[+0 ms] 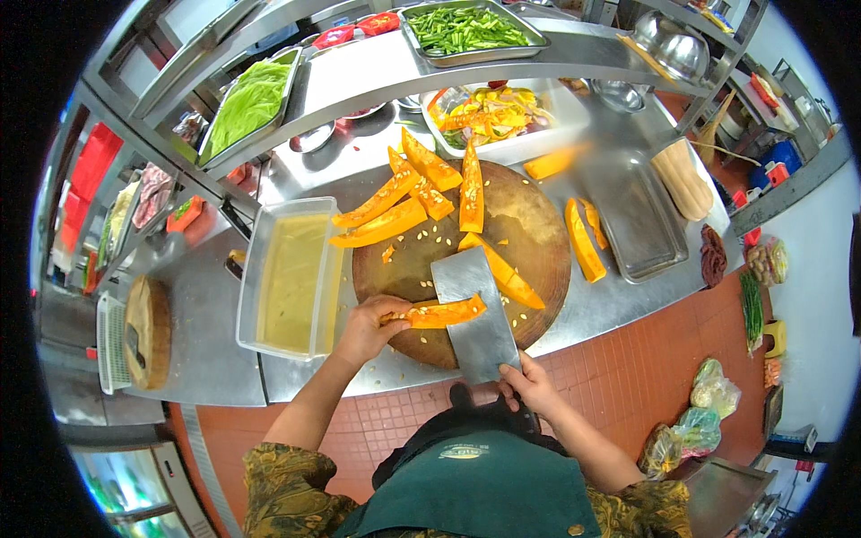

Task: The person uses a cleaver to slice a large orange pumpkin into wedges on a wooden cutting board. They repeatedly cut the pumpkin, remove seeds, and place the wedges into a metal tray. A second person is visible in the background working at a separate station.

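1. Our left hand [363, 330] pins a pumpkin wedge [437, 313] on the round chopping board [529, 233], near the desk's [206, 359] front edge; the fingertips sit close to the blade, so a slip could nick them.
2. Our right hand [529, 384] is clenched on the cleaver [473, 314] handle; wet flesh could turn the wide blade sideways.
3. Loose seeds [429, 235] under the wedge may let it roll.
4. The board overhangs the front edge, so hard chops could shift it toward the plastic tub [289, 280].
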Demonstrator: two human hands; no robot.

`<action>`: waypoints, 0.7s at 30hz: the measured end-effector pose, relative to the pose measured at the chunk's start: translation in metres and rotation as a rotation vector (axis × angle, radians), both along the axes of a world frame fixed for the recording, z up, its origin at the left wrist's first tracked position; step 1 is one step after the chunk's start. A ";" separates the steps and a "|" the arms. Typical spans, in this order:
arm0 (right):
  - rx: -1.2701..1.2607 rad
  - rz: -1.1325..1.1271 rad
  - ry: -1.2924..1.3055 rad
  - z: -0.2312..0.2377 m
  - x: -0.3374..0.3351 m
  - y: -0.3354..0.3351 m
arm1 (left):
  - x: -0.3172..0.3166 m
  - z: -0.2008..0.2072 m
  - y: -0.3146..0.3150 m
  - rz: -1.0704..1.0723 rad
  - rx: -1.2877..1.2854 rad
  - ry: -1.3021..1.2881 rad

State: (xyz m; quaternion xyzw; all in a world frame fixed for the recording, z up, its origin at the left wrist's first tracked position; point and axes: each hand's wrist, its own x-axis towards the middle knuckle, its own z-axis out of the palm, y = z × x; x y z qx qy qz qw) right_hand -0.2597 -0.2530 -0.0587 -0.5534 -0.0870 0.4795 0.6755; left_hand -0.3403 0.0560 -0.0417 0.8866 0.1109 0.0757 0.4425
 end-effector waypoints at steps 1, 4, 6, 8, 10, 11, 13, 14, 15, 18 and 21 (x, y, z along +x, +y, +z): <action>-0.001 0.013 0.002 0.001 -0.001 -0.001 | 0.000 0.000 0.001 0.003 -0.008 -0.008; -0.015 0.042 -0.002 0.003 -0.002 0.000 | 0.000 0.004 -0.001 0.005 -0.008 0.019; -0.041 0.047 -0.018 0.002 -0.002 0.009 | 0.001 -0.001 0.002 -0.004 -0.001 0.006; -0.033 0.044 0.002 -0.005 -0.005 0.018 | -0.001 -0.005 0.002 -0.003 -0.002 -0.008; -0.027 0.039 0.023 -0.007 -0.005 0.020 | -0.002 -0.008 0.001 0.009 -0.013 -0.027; -0.024 0.035 0.035 -0.006 -0.005 0.020 | -0.003 -0.008 0.002 -0.004 0.013 -0.056; -0.008 0.031 0.060 -0.003 -0.004 0.021 | -0.006 -0.007 0.007 -0.028 0.068 -0.116; 0.003 0.030 0.072 -0.001 -0.003 0.021 | -0.007 -0.007 0.007 -0.015 0.037 -0.092; 0.012 0.028 0.086 0.002 -0.003 0.022 | -0.009 -0.007 0.007 -0.002 0.004 -0.068; -0.002 0.010 0.055 0.006 -0.008 0.034 | -0.009 -0.007 0.008 0.032 -0.066 -0.024; -0.096 0.077 -0.104 0.010 -0.008 0.046 | -0.009 -0.004 0.003 0.075 -0.031 -0.033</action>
